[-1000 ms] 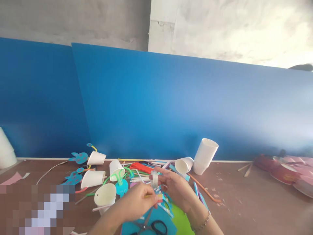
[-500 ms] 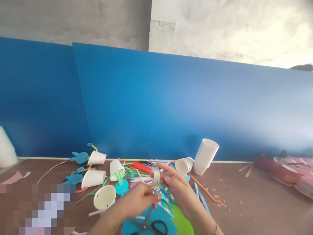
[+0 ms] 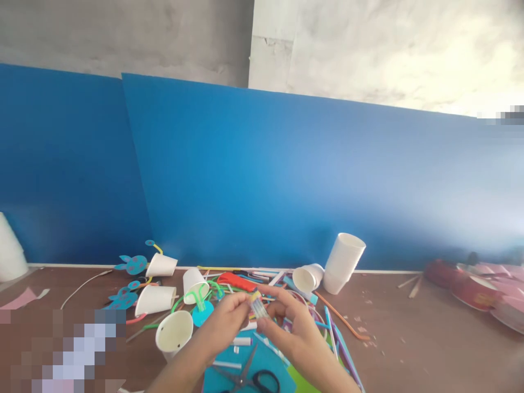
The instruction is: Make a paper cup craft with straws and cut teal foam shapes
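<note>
Brings right hand point(image 3: 301, 341) closer to left hand point(image 3: 224, 323) since earlier frame | clamps both grips on small translucent striped yellow-ended piece point(image 3: 258, 307) | likely for steadiness

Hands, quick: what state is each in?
Left hand: closed, pinching the yellow end of a small clear piece.
Right hand: closed, thumb and fingers on the same piece.

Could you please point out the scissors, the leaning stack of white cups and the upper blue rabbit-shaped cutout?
Scissors point(image 3: 242, 379): head view, where the blades cross.
Stack of white cups point(image 3: 343, 265): head view, middle of its side.
Upper blue rabbit-shaped cutout point(image 3: 136, 265): head view, its spotted face.
</note>
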Motion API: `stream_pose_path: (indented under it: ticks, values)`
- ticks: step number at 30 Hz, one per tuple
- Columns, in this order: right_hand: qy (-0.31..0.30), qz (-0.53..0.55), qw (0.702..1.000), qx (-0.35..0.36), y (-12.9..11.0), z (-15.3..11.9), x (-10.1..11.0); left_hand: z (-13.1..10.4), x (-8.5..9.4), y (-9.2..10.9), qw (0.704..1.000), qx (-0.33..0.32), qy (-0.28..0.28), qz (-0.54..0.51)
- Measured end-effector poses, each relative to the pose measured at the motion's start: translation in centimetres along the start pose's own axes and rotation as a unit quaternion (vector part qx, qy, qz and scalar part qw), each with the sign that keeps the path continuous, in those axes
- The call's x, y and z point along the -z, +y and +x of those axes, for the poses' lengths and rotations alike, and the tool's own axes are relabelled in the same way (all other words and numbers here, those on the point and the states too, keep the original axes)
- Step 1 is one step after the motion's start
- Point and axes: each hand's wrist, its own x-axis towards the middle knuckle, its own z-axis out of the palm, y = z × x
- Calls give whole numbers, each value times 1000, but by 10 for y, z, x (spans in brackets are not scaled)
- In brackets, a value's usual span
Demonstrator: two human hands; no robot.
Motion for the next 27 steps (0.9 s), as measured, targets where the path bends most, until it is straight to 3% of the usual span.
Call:
stream_pose_path:
  ticks: [5,13,18,27]
  values:
    - [16,-37,999,-12,7,6,-1,2,-2,-1,998,-11,33,-61]
    - [25,-104,994,-18,5,10,3,0,-3,7,999,-32,30,-9]
    - [25,-138,990,-19,0,8,6,1,-5,4,996,-76,47,5]
    - [37,-158,987,1,4,7,3,3,-7,-3,992,-93,82,17]
